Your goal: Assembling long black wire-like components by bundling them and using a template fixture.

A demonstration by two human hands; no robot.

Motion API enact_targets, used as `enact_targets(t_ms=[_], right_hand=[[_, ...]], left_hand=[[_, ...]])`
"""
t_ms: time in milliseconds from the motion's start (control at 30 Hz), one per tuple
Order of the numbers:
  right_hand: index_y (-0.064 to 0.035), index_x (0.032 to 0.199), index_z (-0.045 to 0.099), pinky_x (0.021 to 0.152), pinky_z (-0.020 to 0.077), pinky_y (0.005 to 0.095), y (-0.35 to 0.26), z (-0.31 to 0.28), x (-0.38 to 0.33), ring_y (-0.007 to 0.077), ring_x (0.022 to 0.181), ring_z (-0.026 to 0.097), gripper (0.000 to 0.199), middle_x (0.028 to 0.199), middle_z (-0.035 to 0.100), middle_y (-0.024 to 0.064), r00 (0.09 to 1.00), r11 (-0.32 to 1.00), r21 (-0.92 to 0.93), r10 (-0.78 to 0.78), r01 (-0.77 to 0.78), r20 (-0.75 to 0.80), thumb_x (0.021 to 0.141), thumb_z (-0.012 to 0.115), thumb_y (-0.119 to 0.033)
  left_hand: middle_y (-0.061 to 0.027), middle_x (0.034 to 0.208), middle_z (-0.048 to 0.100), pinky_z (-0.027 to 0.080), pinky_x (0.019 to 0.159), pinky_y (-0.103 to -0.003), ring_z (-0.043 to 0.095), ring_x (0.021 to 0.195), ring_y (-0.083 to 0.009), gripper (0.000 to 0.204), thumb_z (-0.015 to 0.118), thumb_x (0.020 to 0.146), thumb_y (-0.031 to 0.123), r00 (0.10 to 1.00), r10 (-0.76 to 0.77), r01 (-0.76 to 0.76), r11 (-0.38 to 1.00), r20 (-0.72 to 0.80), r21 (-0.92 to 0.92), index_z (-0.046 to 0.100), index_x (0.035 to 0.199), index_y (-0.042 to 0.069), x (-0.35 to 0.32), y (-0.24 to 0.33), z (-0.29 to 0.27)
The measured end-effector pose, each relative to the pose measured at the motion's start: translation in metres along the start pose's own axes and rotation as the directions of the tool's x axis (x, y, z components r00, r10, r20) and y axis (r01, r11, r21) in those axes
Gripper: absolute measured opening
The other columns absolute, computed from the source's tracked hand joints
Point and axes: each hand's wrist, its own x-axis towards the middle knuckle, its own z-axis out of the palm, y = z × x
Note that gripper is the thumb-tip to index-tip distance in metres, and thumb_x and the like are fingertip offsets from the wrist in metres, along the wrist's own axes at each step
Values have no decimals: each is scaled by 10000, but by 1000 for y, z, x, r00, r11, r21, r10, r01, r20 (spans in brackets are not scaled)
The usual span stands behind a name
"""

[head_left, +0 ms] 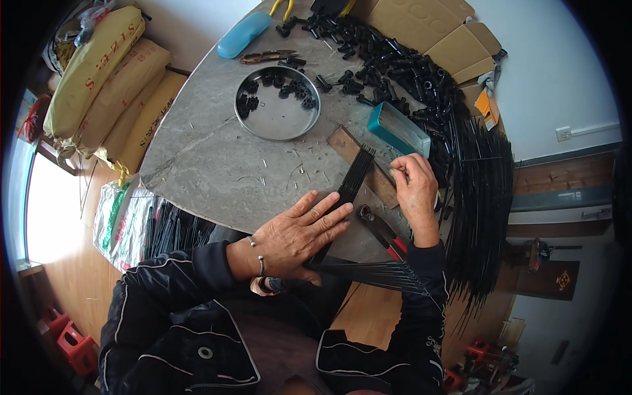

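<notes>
My left hand (296, 234) lies flat with fingers spread across a bundle of thin black rods (357, 172), pressing it to the grey table (210, 158). More thin black rods (368, 273) fan out below that hand toward my right forearm. My right hand (416, 191) is raised just right of the bundle's tips, thumb and forefinger pinched; what they hold, if anything, is too small to make out. Under the rod tips lies a flat brown strip (349, 148). Pincers with red handles (378, 229) rest between my hands.
A round metal pan (283, 118) holds small black parts. A teal box (378, 125) stands beside heaped black tubular parts (415, 76). Long black rods (477, 197) hang over the right edge. Snips (266, 56) and a blue case (243, 34) lie far off; full sacks (118, 92) are stacked left.
</notes>
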Motion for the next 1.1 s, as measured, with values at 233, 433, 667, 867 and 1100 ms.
enact_targets(t_ms=[233, 433, 667, 867, 1100], right_hand=[[-63, 852, 646, 746, 413, 370, -3, -1, 5, 252, 819, 575, 76, 838, 627, 45, 991, 993, -39, -112, 115, 74, 779, 639, -45], [-55, 832, 647, 745, 415, 368, -3, -2, 13, 253, 808, 577, 56, 810, 626, 52, 992, 992, -39, -119, 121, 50, 777, 645, -50], [-13, 825, 632, 673, 449, 329, 1, 1, 17, 209, 713, 579, 78, 763, 617, 63, 993, 993, 121, -25, 10, 116, 759, 669, -34], [11, 946, 622, 660, 470, 250, 4, 15, 11, 81, 696, 572, 159, 807, 649, 56, 956, 862, 415, 250, -291, 153, 805, 682, -32], [-10, 1052, 647, 681, 467, 259, 2, -6, 3, 113, 688, 568, 258, 822, 653, 58, 988, 979, 135, 144, -151, 55, 797, 671, -31]], left_hand=[[-136, 1561, 173, 91, 1174, -485, 109, 1453, -326, 1078, 681, 644, 658, 1000, 10, -10, 1000, 19, -3, 319, 1446, 35, 2, 0, -3], [-138, 1562, 163, 79, 1178, -481, 98, 1455, -323, 1077, 697, 648, 634, 1000, 17, -17, 999, 17, -28, 310, 1448, 26, 3, -1, -2], [-133, 1565, 155, 75, 1178, -481, 87, 1458, -311, 1057, 680, 669, 640, 999, 22, -22, 999, 29, -30, 311, 1448, 29, 3, -1, -3], [-133, 1563, 163, 81, 1177, -486, 93, 1458, -311, 1053, 678, 667, 645, 999, 28, -28, 999, 15, -27, 321, 1444, 31, 3, -1, -3], [-135, 1563, 164, 85, 1175, -490, 99, 1457, -308, 1050, 670, 670, 662, 1000, 27, -27, 999, 7, -21, 332, 1439, 31, 2, -2, -2]])
